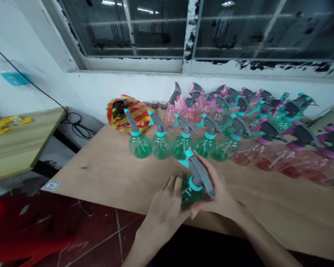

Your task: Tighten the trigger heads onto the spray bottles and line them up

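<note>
A green see-through spray bottle [193,193] with a grey and teal trigger head stands at the table's near side, in front of me. My left hand [167,202] curls against the bottle's left side, its fingertips partly hidden. From the right, my right hand [215,189] wraps round the bottle and its head, the thumb in front at the lower side. Just beyond is a row of similar spray bottles; the green ones, such as the leftmost spray bottle [139,145], hold green liquid. Pink-collared bottles [264,154] continue the row rightward.
Behind the row, more pink and teal spray bottles [190,111] crowd near the wall. A red-and-yellow striped plastic bag [136,107] lies at the back left. A side table [25,141] bears yellow pieces. A red chair [19,237] stands lower left; a black cable [75,124] hangs between the tables.
</note>
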Demonstrator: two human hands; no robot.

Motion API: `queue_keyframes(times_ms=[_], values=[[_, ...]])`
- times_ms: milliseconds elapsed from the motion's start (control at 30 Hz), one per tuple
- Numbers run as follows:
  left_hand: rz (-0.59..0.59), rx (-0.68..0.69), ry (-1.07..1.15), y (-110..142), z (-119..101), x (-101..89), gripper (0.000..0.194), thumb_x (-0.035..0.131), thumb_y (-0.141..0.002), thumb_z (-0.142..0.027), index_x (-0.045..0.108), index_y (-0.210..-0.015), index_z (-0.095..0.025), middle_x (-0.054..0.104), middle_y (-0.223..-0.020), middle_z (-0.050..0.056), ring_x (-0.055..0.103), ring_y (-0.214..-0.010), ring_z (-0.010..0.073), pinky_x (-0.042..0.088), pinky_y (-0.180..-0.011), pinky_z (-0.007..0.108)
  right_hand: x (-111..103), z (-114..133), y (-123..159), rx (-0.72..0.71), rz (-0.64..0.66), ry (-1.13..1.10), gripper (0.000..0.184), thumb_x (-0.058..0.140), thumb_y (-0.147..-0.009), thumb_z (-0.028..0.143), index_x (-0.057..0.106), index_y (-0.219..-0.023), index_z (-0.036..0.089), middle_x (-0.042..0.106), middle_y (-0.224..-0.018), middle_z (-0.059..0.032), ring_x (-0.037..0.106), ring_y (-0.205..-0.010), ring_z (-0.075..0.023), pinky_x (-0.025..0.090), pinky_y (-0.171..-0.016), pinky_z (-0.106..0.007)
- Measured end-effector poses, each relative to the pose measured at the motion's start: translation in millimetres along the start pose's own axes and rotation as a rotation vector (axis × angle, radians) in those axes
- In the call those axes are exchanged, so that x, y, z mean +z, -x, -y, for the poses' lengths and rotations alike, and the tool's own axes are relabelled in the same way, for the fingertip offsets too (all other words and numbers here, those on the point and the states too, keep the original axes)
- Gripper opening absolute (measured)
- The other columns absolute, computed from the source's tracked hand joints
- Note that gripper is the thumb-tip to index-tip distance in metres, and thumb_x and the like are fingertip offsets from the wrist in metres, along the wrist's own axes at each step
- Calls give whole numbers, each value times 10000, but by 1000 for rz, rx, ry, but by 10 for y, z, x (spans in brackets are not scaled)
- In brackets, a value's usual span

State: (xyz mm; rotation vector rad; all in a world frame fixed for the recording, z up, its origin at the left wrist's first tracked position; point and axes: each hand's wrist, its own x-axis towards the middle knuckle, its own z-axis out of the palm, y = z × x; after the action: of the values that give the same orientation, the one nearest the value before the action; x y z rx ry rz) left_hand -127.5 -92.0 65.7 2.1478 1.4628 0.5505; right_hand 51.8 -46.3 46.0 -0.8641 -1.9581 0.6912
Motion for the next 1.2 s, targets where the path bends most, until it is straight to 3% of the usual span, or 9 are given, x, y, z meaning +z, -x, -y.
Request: queue_keyframes(times_ms=[133, 233, 333, 500, 600, 733, 867, 1067, 1200], values=[[-95, -82, 1, 210, 295, -218, 535, 647, -860, -451, 451, -1286, -194, 577, -1247, 122, 543, -1184, 316, 473, -967, 490, 70, -24, -161, -39, 122, 1, 1163, 701, -539, 766, 248, -1501, 295, 348, -1539, -148, 392, -1369, -371, 367, -1083, -572], [-213, -134, -57, 372, 566, -366, 596, 644, -858, -456, 402, -1342, -205, 594, -1247, 117, 559, -1182, 317, 470, -973, 493, 191, -27, -324, -44, 131, -81, 896, 647, -715, 696, 328, -1458, 309, 461, -1454, -130, 547, -1228, -305, 519, -939, -490], [-321, -176, -134, 502, 845, -505, 636, 623, -858, -480, 360, -1379, -225, 589, -1274, 119, 565, -1189, 328, 472, -965, 503, 356, 46, -535, 83, 134, -133, 537, 528, -903, 536, 462, -1366, 272, 575, -1320, -127, 657, -1008, -231, 589, -715, -372], [-395, -235, -158, 590, 1197, -720, 602, 613, -851, -529, 404, -1332, -234, 599, -1271, 115, 571, -1184, 320, 470, -961, 491, 649, 236, -915, 205, 119, -134, 475, 526, -895, 500, 570, -1262, 202, 654, -1186, -122, 679, -741, -183, 540, -511, -298], [-418, -241, -139, 568, 1329, -817, 566, 620, -851, -529, 434, -1300, -238, 591, -1279, 118, 548, -1206, 317, 450, -979, 499, 800, 299, -1088, 192, 106, -91, 534, 547, -878, 508, 547, -1306, 188, 652, -1211, -121, 677, -734, -185, 526, -494, -296], [-444, -252, -84, 498, 1466, -920, 543, 632, -837, -513, 458, -1264, -226, 584, -1295, 117, 544, -1210, 305, 454, -980, 480, 945, 307, -1238, 213, 92, -2, 675, 576, -852, 519, 477, -1391, 125, 714, -989, -129, 668, -707, -211, 518, -505, -315], [-476, -296, -20, 423, 1597, -1019, 581, 667, -794, -497, 448, -1250, -211, 587, -1287, 126, 555, -1191, 308, 442, -984, 498, 1056, 239, -1333, 216, 88, 40, 711, 558, -854, 526, 442, -1415, 105, 704, -1041, -157, 664, -679, -210, 513, -514, -332], [-470, -288, 145, 229, 1781, -1175, 602, 671, -777, -459, 436, -1268, -200, 551, -1334, 134, 556, -1191, 282, 448, -981, 473, 1260, 59, -1492, 96, 10, 135, 577, 534, -882, 502, 491, -1344, 160, 698, -809, -96, 671, -661, -233, 517, -554, -356], [-460, -263, 174, 51, 1914, -1255, 546, 662, -785, -434, 459, -1240, -208, 554, -1332, 119, 536, -1222, 276, 444, -985, 463, 1377, -7, -1597, 75, -11, 152, 417, 556, -879, 457, 578, -1190, 181, 686, -812, -91, 682, -749, -262, 528, -616, -380]])
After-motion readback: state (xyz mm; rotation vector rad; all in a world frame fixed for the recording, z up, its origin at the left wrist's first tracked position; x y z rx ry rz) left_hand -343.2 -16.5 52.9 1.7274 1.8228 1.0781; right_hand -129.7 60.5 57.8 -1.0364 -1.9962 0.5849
